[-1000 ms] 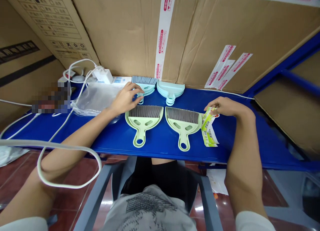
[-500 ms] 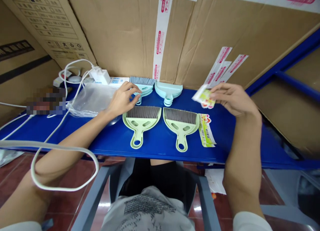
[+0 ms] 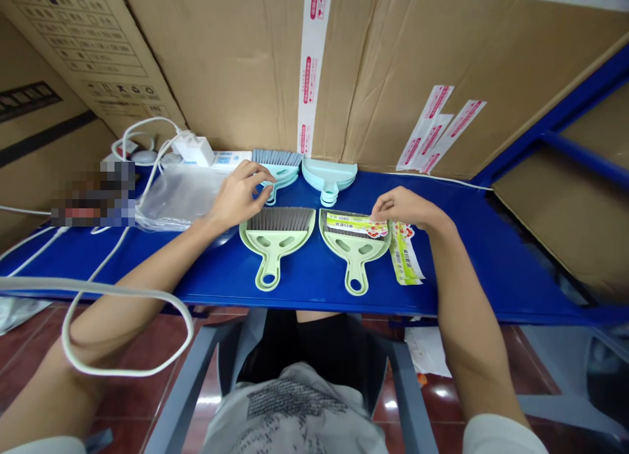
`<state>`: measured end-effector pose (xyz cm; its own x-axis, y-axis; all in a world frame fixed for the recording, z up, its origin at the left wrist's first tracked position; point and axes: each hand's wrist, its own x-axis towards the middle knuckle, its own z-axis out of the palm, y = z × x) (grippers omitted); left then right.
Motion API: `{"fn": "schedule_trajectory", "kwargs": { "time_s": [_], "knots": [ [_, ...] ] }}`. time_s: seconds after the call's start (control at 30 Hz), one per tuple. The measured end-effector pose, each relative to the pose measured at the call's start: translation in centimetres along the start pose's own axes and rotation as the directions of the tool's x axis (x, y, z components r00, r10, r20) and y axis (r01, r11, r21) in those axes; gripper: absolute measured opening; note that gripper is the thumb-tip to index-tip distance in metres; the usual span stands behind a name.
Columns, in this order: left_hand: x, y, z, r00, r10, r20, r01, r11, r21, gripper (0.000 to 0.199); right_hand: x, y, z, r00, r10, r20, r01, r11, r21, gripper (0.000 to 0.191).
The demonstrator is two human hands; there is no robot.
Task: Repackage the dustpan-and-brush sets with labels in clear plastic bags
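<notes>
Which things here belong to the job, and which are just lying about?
Likely in use: label at the right hand, other labels, green brush-and-dustpan sets, light-blue brushes, light-blue dustpans, perhaps clear plastic bags.

Seemingly lying about: power strip, white adapter, white cable.

Printed label (image 3: 348,223) — across green brush (image 3: 354,249)

Soft light covered the worktop (image 3: 457,257), glare spotted the glossy floor (image 3: 439,395), edges stretched, and a left-hand patch (image 3: 93,195) was pixelated
</notes>
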<state>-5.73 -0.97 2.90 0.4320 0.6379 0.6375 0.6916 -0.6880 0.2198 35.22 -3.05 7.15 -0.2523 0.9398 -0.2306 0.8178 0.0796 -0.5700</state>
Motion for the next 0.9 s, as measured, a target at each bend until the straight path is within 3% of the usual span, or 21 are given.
{"fn": "schedule_trajectory", "kwargs": {
  "time_s": [0.13, 0.3, 0.47, 0.57, 0.8, 0.87, 0.9],
  "knots": [
    [0.0, 0.1, 0.0, 1.0, 0.007, -0.004, -0.007, 1.0, 0.006, 0.02, -0.1, 0.4, -0.5, 1.0, -0.022, 0.02, 0.023, 0.999, -0.039, 0.033],
    [0.0, 0.1, 0.0, 1.0, 0.002, -0.007, -0.002, 1.0, 0.007, 0.02, -0.9, 2.8, -2.9, 0.99, 0.045, -0.131, -0.056, 0.995, -0.082, 0.041],
    [0.0, 0.1, 0.1, 1.0, 0.004, 0.008, -0.004, 1.0, -0.003, 0.021, -1.0, 5.2, -4.4, 0.982, 0.118, 0.147, -0.095, 0.984, -0.15, 0.049],
    [0.0, 0.1, 0.1, 1.0, 0.005, 0.005, -0.005, 1.0, -0.002, 0.021, -0.9, 5.5, -4.4, 0.978, 0.111, 0.175, -0.075, 0.977, -0.201, 0.045],
    [-0.1, -0.1, 0.3, 0.999, 0.047, -0.005, -0.047, 0.999, -0.002, 0.022, -2.8, 3.6, -5.3, 0.998, 0.055, 0.022, -0.048, 0.969, -0.244, 0.026],
    [-0.1, 0.0, 0.3, 0.999, 0.046, 0.0, -0.046, 0.999, 0.004, 0.023, -4.6, 3.1, -6.0, 0.988, -0.042, -0.146, 0.021, 0.99, -0.141, 0.023],
    [-0.1, 0.0, 0.3, 0.999, 0.041, -0.001, -0.041, 0.999, 0.004, 0.024, -5.6, 3.0, -6.4, 0.956, -0.103, -0.275, 0.087, 0.994, -0.072, 0.024]
  ]
}}
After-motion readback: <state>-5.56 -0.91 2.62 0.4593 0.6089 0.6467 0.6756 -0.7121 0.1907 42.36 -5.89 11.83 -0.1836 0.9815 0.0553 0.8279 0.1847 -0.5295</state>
